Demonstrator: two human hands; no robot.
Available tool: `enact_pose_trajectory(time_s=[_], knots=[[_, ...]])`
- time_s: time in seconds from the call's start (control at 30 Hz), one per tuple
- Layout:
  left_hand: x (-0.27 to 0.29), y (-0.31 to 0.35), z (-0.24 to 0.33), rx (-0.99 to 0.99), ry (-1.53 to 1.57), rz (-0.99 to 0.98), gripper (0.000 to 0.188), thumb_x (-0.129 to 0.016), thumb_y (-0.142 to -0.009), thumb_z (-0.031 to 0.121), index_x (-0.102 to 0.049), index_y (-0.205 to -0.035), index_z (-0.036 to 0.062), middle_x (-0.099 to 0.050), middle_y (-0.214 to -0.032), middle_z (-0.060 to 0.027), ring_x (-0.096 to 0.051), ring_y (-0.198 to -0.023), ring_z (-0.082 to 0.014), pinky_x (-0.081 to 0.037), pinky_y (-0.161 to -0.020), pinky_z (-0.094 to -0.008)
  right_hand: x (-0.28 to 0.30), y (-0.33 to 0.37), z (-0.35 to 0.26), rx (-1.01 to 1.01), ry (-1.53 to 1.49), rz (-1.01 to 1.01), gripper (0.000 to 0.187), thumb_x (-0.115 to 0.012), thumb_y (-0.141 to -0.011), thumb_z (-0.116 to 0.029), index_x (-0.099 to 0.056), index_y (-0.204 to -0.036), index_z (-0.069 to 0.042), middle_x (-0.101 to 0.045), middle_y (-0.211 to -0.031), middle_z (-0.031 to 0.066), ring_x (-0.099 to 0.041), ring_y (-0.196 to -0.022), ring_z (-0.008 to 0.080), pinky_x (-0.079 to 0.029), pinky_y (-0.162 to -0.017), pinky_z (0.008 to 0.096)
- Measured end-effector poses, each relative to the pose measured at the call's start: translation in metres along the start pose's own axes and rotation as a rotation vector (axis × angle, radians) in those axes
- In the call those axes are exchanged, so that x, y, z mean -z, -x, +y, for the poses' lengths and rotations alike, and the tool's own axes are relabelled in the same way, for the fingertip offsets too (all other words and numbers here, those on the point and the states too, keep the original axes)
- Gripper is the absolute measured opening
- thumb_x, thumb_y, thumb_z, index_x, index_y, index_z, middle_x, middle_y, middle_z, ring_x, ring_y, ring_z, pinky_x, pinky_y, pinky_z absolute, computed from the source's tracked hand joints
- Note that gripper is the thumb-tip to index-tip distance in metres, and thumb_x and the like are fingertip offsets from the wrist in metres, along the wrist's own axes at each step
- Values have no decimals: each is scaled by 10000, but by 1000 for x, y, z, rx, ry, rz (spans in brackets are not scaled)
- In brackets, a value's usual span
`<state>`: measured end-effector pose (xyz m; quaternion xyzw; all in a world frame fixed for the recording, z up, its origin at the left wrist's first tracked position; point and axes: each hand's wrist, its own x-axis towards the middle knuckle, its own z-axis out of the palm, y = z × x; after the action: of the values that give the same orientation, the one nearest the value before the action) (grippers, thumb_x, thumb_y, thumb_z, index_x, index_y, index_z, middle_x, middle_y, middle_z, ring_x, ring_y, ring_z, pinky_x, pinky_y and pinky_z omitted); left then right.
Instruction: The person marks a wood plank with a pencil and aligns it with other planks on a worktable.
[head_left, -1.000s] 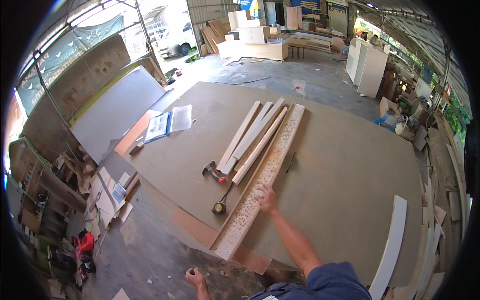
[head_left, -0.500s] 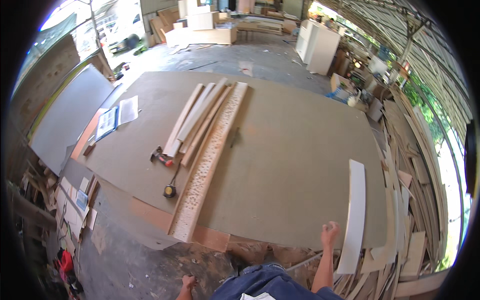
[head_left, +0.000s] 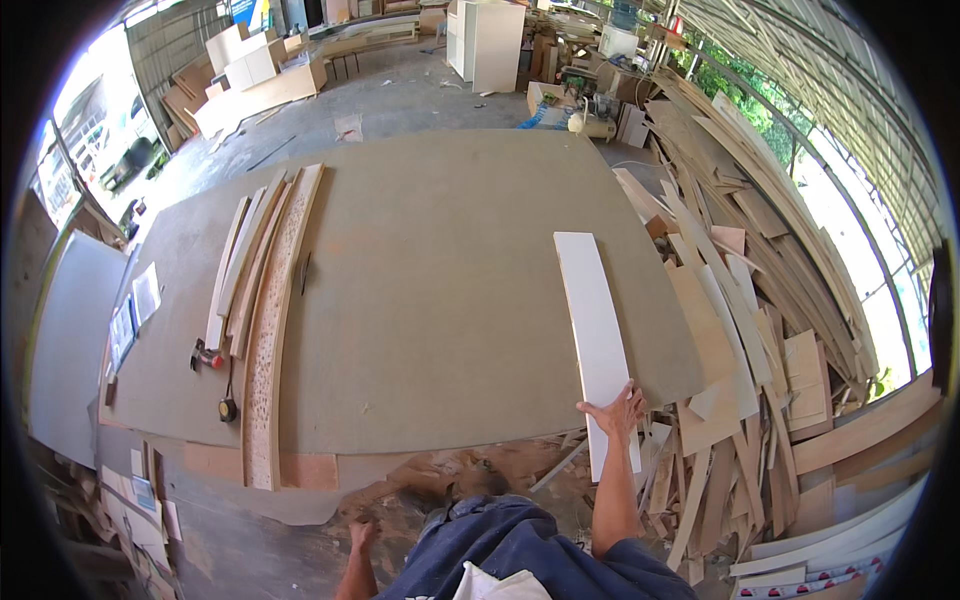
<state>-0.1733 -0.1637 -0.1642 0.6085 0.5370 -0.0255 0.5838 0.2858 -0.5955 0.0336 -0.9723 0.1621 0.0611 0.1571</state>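
Observation:
A long white board (head_left: 592, 310) lies near the right side of the large brown work table (head_left: 440, 300), its near end jutting past the front edge. Across its width spans my right hand (head_left: 614, 410), thumb at the left edge and fingers at the right edge, gripping it. My left hand (head_left: 362, 537) hangs low beside my body, off the table, its fingers curled in with nothing seen in them.
On the table's left lie a long channel-shaped wooden piece (head_left: 268, 370), several narrow strips (head_left: 238, 260), a claw hammer (head_left: 206, 355), a tape measure (head_left: 228, 408) and papers (head_left: 146, 292). Scrap boards (head_left: 790, 270) pile up at right. A white cabinet (head_left: 490, 45) stands behind.
My right hand has come onto the white board from beside it, closing across its width. The view has swung to the right. The left hand still hangs low.

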Motion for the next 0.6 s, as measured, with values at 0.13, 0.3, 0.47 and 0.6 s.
enact_pose_trajectory(time_s=[0.13, 0.3, 0.47, 0.6], knots=[[-50, 20, 54, -70, -113, -78, 260, -632, -840, 167, -645, -1024, -15, -659, -783, -87, -632, -621, -165, -492, -551, -296, 2, -2, -12, 41, 65, -83, 1369, -838, -469, -624, -151, -1487, -20, -254, -1471, 296, -218, -1385, 443, -212, -1107, 583], [-122, 108, 191, -316, 156, -209, 335, -639, -871, 245, -637, -1087, -11, -651, -945, -63, -582, -852, -127, -483, -756, -274, -21, 16, -46, 49, -146, -211, 1401, -855, -436, -632, -180, -1472, 27, -257, -1456, 331, -222, -1372, 485, -247, -1107, 546], [-168, 177, 281, -374, 360, -391, 401, -691, -863, 228, -598, -1173, -8, -637, -1029, -50, -575, -945, -124, -482, -800, -276, -25, 76, -119, 91, -1209, -689, 1074, -849, -548, -555, -376, -1346, -14, -467, -1279, 214, -483, -1187, 325, -474, -925, 499], [-156, 198, 285, -512, 232, 4, 329, -717, -820, 73, -623, -1121, -19, -655, -974, -34, -591, -911, -118, -474, -821, -261, -12, 123, -152, 106, -1247, -815, 859, -806, -661, -516, -422, -1275, -54, -509, -1207, 144, -543, -1084, 296, -508, -833, 484]])
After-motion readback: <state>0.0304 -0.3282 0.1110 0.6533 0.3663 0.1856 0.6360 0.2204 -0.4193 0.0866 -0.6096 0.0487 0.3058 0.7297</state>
